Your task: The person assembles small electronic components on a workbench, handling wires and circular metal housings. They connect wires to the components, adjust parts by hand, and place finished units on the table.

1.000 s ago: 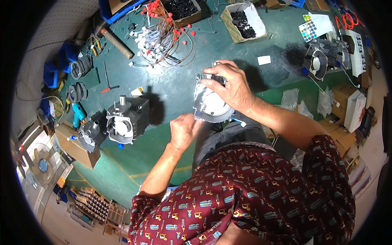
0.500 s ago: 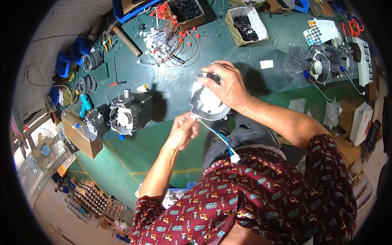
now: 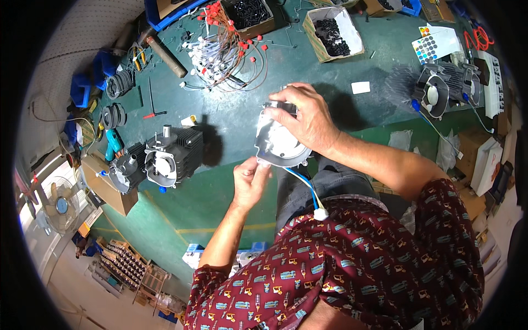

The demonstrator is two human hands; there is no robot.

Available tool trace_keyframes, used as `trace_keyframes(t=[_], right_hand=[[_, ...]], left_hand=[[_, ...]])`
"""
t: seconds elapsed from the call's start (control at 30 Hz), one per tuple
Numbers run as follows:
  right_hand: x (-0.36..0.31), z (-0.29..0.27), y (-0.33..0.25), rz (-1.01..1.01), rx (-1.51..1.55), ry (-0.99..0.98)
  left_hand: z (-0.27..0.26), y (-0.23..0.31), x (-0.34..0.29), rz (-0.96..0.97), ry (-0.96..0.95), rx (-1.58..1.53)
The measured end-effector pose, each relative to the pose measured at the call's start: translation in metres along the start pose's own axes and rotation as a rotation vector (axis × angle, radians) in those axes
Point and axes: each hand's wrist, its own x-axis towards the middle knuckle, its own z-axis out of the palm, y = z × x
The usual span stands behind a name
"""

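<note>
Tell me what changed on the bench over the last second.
A blue and white cable with a white plug now hangs from the round grey housing toward the person's lap; a second ago it was not in view. The left hand has shifted right to the housing's lower edge, where the cable starts. The right hand still holds the housing from above, and the finned units stayed put.

1. Green workbench (image 3: 231, 126), pretty cluttered.
2. 2 cardboard boxes of small black parts (image 3: 333, 25) along the far edge.
3. Tangle of red-tipped wires (image 3: 225, 52) just beside those.
4. Finned grey housing (image 3: 173, 154) plus a smaller one (image 3: 124, 170) on the left.
5. Another finned unit (image 3: 440, 91) far right, white sticker (image 3: 361, 87) nearby.
</note>
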Motion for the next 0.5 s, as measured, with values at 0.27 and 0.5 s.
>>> trace_keyframes(t=[0.27, 0.5], right_hand=[[-0.002, 0.006, 0.001, -0.063, -0.004, 0.028], [-0.001, 0.004, -0.001, -0.046, -0.028, 0.016]], left_hand=[[-0.021, 0.012, 0.016, 0.381, -0.05, 0.651], [-0.015, 0.016, 0.001, -0.172, -0.14, -0.074]])
